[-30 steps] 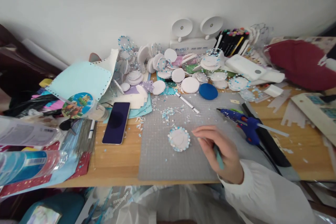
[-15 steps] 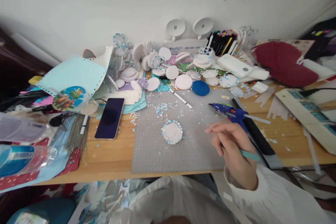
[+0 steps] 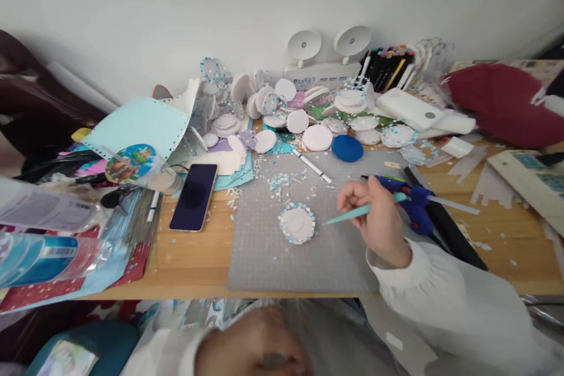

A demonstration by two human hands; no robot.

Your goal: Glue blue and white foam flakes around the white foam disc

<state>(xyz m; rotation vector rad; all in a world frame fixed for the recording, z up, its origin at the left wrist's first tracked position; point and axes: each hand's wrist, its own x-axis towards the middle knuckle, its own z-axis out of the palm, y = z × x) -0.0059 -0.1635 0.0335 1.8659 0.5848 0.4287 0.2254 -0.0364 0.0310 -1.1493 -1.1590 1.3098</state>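
My right hand holds teal tweezers over the right part of the grey cutting mat, their tip pointing left. Left of the tip lies a white disc ringed with small blue and white pieces. My left hand is at the bottom edge, below the table's front edge, blurred, its fingers curled and mostly hidden. A blue glue gun lies just behind and right of my right hand. Small blue and white bits are scattered behind the disc.
A phone lies left of the mat. A white pen and a blue lid are at the mat's back. White foam discs pile up behind. A clear bottle lies at left, a power strip at right.
My right hand has moved up and left, and the tweezers now point left from its fingers. My left hand has come up into view at the bottom. The view has shifted slightly.
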